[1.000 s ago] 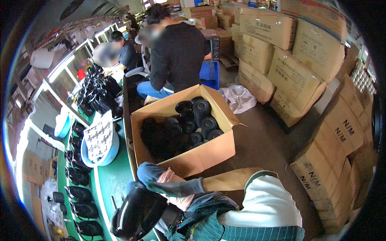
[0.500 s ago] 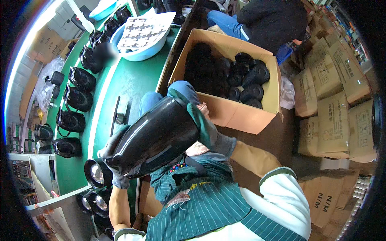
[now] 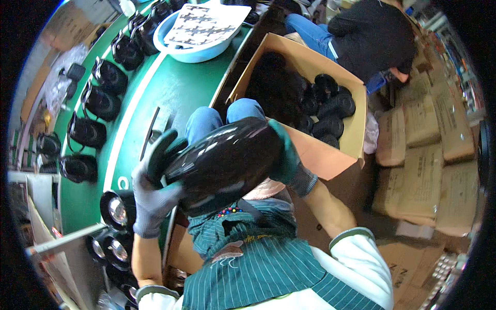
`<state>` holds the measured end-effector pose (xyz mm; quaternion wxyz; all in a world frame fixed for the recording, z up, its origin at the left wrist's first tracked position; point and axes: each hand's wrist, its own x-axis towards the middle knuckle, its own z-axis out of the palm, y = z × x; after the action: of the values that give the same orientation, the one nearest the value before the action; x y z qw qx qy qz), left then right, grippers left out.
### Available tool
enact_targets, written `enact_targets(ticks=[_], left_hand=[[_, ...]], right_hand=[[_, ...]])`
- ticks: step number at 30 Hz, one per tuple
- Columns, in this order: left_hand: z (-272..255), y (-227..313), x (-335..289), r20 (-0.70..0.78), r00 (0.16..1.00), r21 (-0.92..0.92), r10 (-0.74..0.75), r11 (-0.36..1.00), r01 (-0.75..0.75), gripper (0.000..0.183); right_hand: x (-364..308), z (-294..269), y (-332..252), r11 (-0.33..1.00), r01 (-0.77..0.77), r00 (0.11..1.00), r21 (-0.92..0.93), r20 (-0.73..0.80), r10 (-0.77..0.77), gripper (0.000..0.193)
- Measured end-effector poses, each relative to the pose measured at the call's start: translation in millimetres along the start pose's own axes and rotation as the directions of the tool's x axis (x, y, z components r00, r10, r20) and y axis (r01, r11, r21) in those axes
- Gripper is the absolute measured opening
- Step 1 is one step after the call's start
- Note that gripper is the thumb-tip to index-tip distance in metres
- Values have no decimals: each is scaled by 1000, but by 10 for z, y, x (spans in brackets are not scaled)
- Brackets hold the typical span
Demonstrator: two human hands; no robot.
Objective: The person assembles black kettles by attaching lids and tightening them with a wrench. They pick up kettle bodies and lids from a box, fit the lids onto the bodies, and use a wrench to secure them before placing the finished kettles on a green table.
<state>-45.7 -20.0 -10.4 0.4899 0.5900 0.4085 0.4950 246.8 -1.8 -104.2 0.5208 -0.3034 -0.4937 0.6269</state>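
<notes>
Head view shows a glossy black shell (image 3: 227,163) held above the person's lap, just in front of a striped green apron (image 3: 253,268), the gloved right hand (image 3: 289,157) clamped on its right end while the gloved left hand (image 3: 155,188) is at the other end, fingers and thumb spread apart. To the left, a green table (image 3: 173,85) carries a row of black pots (image 3: 87,132) and a light blue basin (image 3: 201,55); beyond the right hand stands an open cardboard box (image 3: 323,152) of black round parts (image 3: 336,106).

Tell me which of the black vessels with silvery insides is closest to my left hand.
The uppermost vessel in view, beside your left hand; the other silvery ones show lower, farther from it.
</notes>
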Motion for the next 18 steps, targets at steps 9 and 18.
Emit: enact_targets(ticks=[9, 18], left_hand=[[262, 257, -47, 96, 987, 60, 129, 989, -135, 103], [508, 897, -260, 171, 885, 761, 433, 512, -398, 53]], right_hand=[[-91, -193, 285, 998, -53, 998, -19, -34, 52, 55], [-244, -97, 368, 1000, 13, 987, -26, -158, -17, 60]])
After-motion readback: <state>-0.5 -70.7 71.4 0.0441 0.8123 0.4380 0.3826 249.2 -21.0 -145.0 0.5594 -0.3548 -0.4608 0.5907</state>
